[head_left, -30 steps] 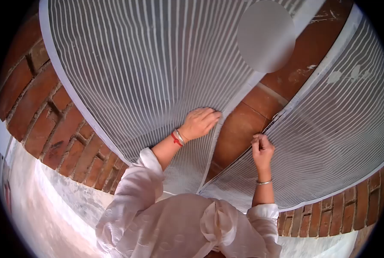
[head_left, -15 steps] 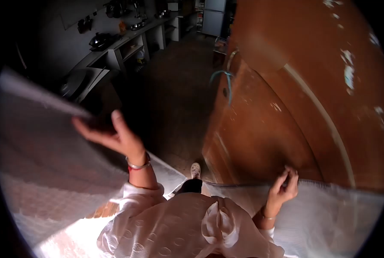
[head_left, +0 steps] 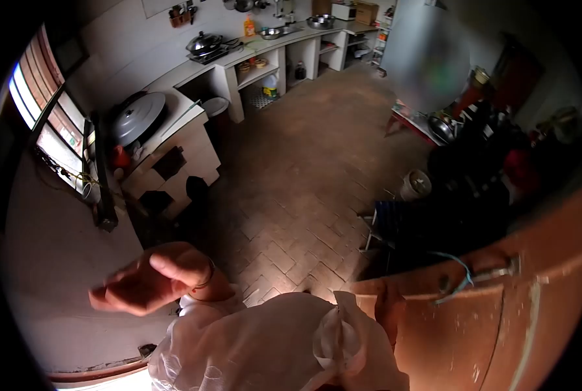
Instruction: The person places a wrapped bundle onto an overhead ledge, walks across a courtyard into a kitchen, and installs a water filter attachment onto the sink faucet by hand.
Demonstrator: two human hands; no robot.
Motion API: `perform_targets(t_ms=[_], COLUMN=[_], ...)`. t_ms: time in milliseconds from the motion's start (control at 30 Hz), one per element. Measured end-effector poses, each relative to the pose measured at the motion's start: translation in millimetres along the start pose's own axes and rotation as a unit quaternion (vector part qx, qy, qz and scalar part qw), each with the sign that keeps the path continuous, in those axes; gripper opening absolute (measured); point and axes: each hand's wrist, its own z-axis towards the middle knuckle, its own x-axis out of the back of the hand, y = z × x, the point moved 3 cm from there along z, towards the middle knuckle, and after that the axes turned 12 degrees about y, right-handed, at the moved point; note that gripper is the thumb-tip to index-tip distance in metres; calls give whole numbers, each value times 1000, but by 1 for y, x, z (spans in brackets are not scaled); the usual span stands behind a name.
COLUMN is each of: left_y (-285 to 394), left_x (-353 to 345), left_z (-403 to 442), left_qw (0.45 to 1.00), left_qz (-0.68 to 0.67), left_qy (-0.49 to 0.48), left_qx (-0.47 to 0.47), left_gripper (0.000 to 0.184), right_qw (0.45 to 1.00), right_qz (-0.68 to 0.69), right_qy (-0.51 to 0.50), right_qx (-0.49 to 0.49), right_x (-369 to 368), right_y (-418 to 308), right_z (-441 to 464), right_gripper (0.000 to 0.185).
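Note:
My left hand (head_left: pixel 144 277) is raised in front of the white wall at the lower left, its fingers stretched out to the left and nothing in it. A bracelet circles the wrist. My right hand (head_left: pixel 388 305) is dim and small beside the edge of the brown wooden door (head_left: pixel 444 326); its fingers are too dark to read, and I cannot tell whether it touches the door. Along the door's upper edge sit a metal bolt (head_left: pixel 495 272) and a loop of blue cord (head_left: pixel 465 274).
Ahead lies a brick floor (head_left: pixel 284 195). A counter (head_left: pixel 284 40) with a wok (head_left: pixel 204 43) runs along the back left, past a stove block with a large grey lid (head_left: pixel 139 118). A bucket (head_left: pixel 415 185), a folding chair (head_left: pixel 388 218) and a cluttered table (head_left: pixel 411 124) stand right.
The door has swung away to the lower right and the kitchen shows widely. The sheer mesh curtain has left the view. My left hand is lower; my right has moved slightly left.

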Motion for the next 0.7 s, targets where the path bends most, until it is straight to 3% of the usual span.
perform_targets(t_ms=[100, 167, 200, 233, 267, 300, 367, 433, 533, 633, 700], left_y=[-4, -6, -7, -8, -5, -2, 8, 26, 61, 90, 101], left_x=[-39, -57, -71, -81, -89, -96, -101, -111, -151, -218, -266], left_z=[-42, -90, -117, -147, -180, -218, -302, -379, -468, -525, -549], left_qw=[976, 905, 852, 783, 709, 627, 522, 418, 313, 296, 302], left_qz=[-148, -161, -176, -187, -187, -186, -219, -242, -228, -230, -231], left_qy=[-94, -245, -343, -436, -512, -578, -655, -672, -664, -672, -660], left_qx=[129, 307, 355, 402, 447, 488, 500, 561, 640, 638, 648], left_gripper=[40, 28, 24, 21, 20, 20, 19, 17, 19, 24, 26], right_qw=[998, 997, 996, 994, 992, 990, 989, 986, 980, 955, 946], right_qz=[40, 31, 14, 27, 39, 51, 70, 97, 149, 254, 282], right_qy=[-37, -60, -40, -107, -118, -126, -115, -108, -109, -151, -162], right_qx=[31, 30, 83, 9, 13, 19, 56, 78, 67, -5, 18], right_x=[-52, -87, -99, -122, -138, -156, -193, -230, -291, -332, -357], right_y=[19, 36, 28, 45, 49, 52, 55, 66, 85, 87, 76], right_z=[47, 75, 98, 111, 130, 153, 200, 249, 326, 406, 454], right_gripper=[20, 23, 28, 29, 27, 25, 21, 16, 9, 8, 7])
